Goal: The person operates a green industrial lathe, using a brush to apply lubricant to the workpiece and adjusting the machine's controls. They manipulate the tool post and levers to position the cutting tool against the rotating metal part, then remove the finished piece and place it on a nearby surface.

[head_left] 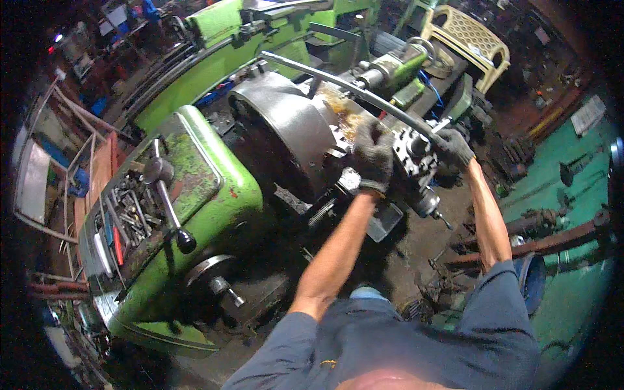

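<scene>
My left hand, in a grey work glove, is closed between the large steel lathe chuck and the tool post. Whatever its curled fingers hold, if anything, is hidden. A long metal bar slants above the lathe from beyond the chuck down to the tool post. Around its near end my gloved right hand appears closed. Beside that hand, a short lever sticks up. Brownish wet residue lies on the metal just past my left hand.
The green headstock carries a tray of loose tools and a black-knobbed lever. Behind the tool post stands the tailstock. A carriage handwheel projects toward me. A cream plastic chair is at the far right.
</scene>
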